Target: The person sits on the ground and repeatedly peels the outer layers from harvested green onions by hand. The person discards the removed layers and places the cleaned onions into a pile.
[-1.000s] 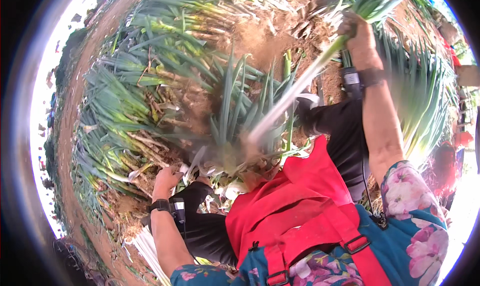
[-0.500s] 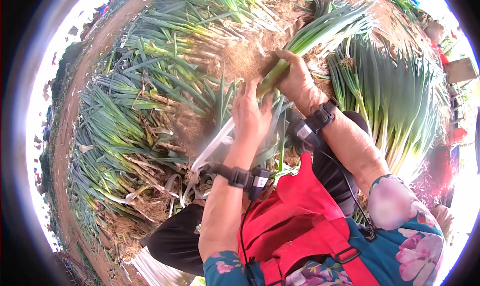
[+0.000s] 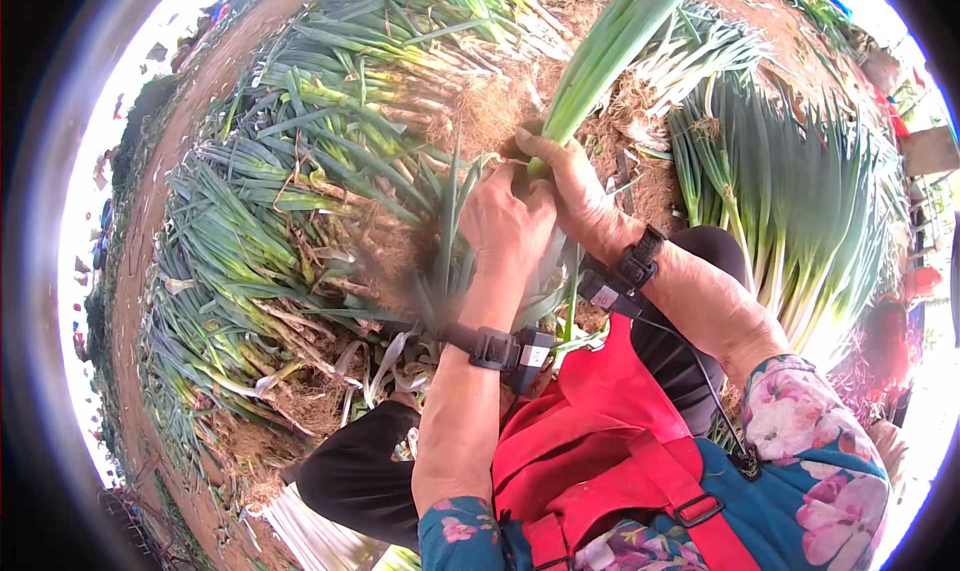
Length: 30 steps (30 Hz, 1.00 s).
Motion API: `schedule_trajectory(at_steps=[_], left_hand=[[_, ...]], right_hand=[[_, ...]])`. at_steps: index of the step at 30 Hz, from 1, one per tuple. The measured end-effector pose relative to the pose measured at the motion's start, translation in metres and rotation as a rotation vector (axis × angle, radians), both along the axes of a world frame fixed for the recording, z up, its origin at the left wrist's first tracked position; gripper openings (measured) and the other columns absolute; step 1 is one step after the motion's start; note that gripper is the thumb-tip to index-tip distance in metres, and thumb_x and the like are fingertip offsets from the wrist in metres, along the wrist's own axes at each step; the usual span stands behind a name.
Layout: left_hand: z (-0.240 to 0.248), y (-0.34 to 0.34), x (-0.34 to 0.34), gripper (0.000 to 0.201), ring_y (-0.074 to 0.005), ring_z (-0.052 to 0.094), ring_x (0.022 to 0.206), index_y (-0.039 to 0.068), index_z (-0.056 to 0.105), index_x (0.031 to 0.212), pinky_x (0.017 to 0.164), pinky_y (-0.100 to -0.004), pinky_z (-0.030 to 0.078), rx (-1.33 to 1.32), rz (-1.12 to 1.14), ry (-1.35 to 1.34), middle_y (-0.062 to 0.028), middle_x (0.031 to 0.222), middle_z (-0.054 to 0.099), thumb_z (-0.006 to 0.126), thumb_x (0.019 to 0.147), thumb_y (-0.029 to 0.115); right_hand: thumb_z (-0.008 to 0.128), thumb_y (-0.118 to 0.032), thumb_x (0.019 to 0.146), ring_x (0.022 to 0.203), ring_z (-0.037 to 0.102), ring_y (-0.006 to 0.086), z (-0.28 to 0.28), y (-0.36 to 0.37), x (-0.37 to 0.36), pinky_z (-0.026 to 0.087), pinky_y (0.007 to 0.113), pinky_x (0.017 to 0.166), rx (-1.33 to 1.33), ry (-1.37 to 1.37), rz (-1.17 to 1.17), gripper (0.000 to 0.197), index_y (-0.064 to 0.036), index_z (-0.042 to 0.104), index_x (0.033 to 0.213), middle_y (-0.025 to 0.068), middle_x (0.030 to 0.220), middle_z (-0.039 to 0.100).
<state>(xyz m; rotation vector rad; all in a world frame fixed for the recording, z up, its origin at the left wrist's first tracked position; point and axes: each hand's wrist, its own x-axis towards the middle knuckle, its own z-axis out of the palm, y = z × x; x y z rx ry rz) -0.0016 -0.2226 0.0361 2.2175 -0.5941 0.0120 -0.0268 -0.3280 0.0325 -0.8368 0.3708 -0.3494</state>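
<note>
"Where are you holding the leek (image 3: 602, 66)?"

"I'm grasping its stalk in the right hand (image 3: 577, 183), above the lap, and its leaves are pointing up and away."

"And the left hand (image 3: 506, 217)?"

"It's curling right beside the right one, at the stalk; I can't tell whether it's gripping."

"Around you?"

"Leek piles (image 3: 225, 231) are lying leftward, a leek row (image 3: 800, 186) rightward."
</note>
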Motion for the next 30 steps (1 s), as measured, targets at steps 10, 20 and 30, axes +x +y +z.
schedule_trajectory(at_steps=[10,20,30], left_hand=[[-0.017,-0.001,-0.003,0.029,-0.0376,0.069,0.093,0.007,0.07,0.103,0.084,-0.0451,0.052,-0.05,0.05,-0.067,-0.0162,0.097,0.072,0.067,0.082,0.026],[-0.025,0.02,0.015,0.024,-0.0223,0.066,0.082,0.001,0.07,0.106,0.076,-0.0327,0.051,-0.943,-0.176,0.799,-0.0142,0.095,0.069,0.073,0.088,0.017],[-0.042,0.006,0.002,0.011,-0.0276,0.065,0.082,0.001,0.067,0.096,0.076,-0.037,0.051,-0.483,-0.008,-0.198,-0.0131,0.089,0.067,0.072,0.089,0.008]], right_hand=[[0.07,-0.021,0.092,0.092,0.062,0.0183,-0.008,0.012,-0.005,0.053,0.035,0.079,-0.059,-0.061,0.03,0.029,-0.0008,0.061,0.112,0.0092,0.101,0.064],[0.064,-0.028,0.095,0.096,0.062,0.0282,-0.002,-0.021,0.007,0.051,0.043,0.087,0.118,-0.159,0.107,0.035,-0.0004,0.056,0.116,0.0157,0.11,0.065],[0.063,-0.021,0.094,0.098,0.059,0.0285,0.002,-0.004,0.001,0.048,0.043,0.088,0.199,-0.138,0.092,0.027,-0.0012,0.057,0.111,0.0157,0.107,0.066]])
